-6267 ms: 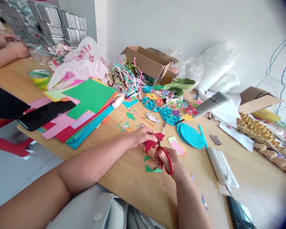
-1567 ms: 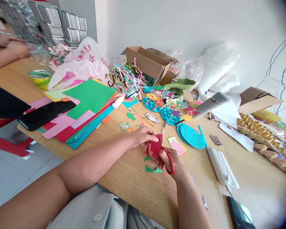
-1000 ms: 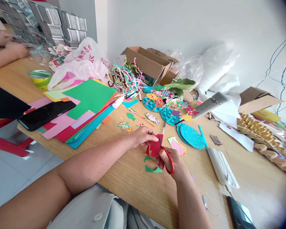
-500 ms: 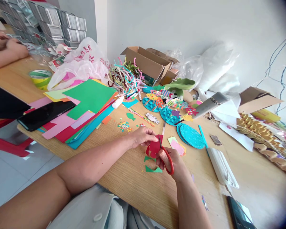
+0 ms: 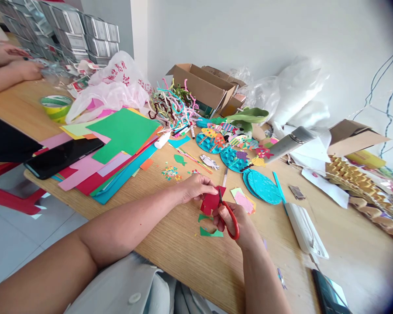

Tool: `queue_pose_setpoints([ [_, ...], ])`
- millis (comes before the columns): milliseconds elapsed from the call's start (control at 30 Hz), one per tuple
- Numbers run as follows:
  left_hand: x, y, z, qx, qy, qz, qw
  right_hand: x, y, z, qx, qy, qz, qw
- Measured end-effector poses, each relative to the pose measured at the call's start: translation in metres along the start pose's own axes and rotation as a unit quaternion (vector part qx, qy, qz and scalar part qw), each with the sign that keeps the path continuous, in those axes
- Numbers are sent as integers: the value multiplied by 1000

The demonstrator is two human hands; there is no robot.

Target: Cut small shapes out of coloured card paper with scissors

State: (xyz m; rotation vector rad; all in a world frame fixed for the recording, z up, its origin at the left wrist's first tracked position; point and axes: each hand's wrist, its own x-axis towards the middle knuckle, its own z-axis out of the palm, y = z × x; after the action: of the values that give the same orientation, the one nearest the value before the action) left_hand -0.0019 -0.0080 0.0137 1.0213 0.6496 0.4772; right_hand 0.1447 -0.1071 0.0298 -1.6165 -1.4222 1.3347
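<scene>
Wood-grain tabletop [image 5: 170,231] beneath, left hand [image 5: 199,188] pinches red paper [image 5: 210,203]; right hand [image 5: 240,221], at its four o'clock, curls around red-handled scissors [image 5: 230,213].

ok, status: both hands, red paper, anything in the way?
Left hand pinching red paper, outline irregular. Right hand on scissors, blades at the paper. Green scraps close by, not seen blocking.

On the table [image 5: 170,235], the paper stack [image 5: 127,131] lay at left, with a phone [image 5: 65,158] on it and the tape roll [image 5: 56,109] behind. Front centre, the paper piece [image 5: 210,202] was in the left hand [image 5: 198,189], the scissors [image 5: 236,223] in the right hand [image 5: 244,226]; pipe cleaners [image 5: 175,109] lay well behind, before the cardboard box [image 5: 201,85]. The power strip [image 5: 305,229] lay at right.
</scene>
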Motion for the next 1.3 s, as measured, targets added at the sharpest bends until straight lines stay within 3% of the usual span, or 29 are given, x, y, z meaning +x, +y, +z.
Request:
queue_pose_setpoints([
  [633,1,0,0,-12,1,0,1000,3,5,1,3,14,29,999],
  [1300,0,0,0,-2,-5,18,1000,2,2,1,16,10,15,1000],
])
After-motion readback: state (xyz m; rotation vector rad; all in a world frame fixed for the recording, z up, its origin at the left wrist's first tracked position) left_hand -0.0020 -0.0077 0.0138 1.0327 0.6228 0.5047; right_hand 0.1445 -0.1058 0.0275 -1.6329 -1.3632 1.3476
